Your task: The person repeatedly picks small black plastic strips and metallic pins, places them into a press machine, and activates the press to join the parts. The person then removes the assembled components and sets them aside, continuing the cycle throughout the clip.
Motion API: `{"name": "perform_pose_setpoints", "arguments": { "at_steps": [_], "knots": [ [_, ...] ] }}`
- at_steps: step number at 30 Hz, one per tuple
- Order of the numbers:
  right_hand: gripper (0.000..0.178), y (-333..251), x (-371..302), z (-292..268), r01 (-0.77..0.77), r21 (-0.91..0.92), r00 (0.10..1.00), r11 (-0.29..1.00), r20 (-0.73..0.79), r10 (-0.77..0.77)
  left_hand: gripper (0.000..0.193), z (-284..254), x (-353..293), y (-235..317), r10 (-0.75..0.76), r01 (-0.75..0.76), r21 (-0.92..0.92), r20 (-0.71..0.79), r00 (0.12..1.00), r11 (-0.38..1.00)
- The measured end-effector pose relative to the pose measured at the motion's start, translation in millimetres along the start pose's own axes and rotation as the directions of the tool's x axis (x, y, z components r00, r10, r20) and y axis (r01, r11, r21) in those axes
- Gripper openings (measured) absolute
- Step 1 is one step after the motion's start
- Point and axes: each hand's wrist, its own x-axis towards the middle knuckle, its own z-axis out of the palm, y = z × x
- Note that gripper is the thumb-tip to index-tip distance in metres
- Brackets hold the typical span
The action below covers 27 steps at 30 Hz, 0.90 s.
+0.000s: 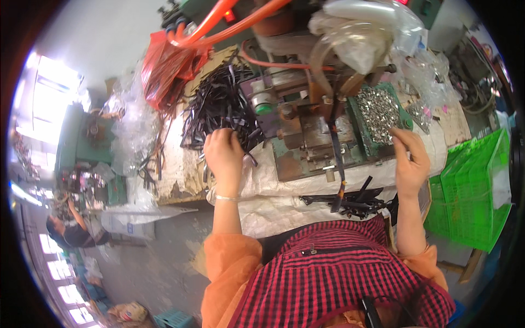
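My left hand point(223, 156) rests at the near edge of a heap of thin black strips point(219, 104), its fingers curled down onto them. Whether a strip is pinched there is hidden. At the right, my right hand point(413, 161) is held by the near right corner of a green tray of small shiny metal pieces point(377, 112). Its thumb and fingertips come together; anything between them is too small to make out. Between the hands stands a bench press machine point(320, 131), with a dark strip point(336, 164) hanging down its front. More black strips point(355, 203) lie near my lap.
A green plastic crate point(470, 191) stands at the right. Orange hoses point(229, 24) cross above the bench, beside a red plastic bag point(169, 71). Clear plastic bags point(361, 41) hang around the machine top. Far left, another person point(82, 234) works at a machine.
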Motion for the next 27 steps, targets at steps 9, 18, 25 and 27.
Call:
{"name": "perform_pose_setpoints", "arguments": {
  "at_steps": [9, 18, 25, 27],
  "knots": [
    [0.035, -53.1, 28.8, 87.3, -0.199, 0.518, 0.98, 0.832, 0.111, 0.166, 0.017, -20.5, -27.0, 2.4, -0.346, 0.389, -0.775, 0.234, 0.909, 0.498],
    [0.045, -76.5, 32.9, 85.5, -0.44, 0.766, 0.893, 0.469, 0.317, 0.32, 0.013, -91.6, 38.2, 146.3, 0.298, -0.401, -0.608, -0.268, 0.916, 0.685],
    [0.048, -65.8, 23.7, 26.4, -0.309, 0.516, 0.913, 0.799, 0.395, 0.097, 0.019, -61.3, 5.8, 139.0, 0.441, -0.566, -0.588, -0.358, 0.823, 0.578],
    [0.035, -10.6, 26.8, 15.8, 0.086, -0.268, 0.992, 0.96, 0.11, -0.058, 0.022, -53.5, -2.0, 153.9, 0.607, -0.684, -0.472, -0.331, 0.722, 0.556]
  ]
}}
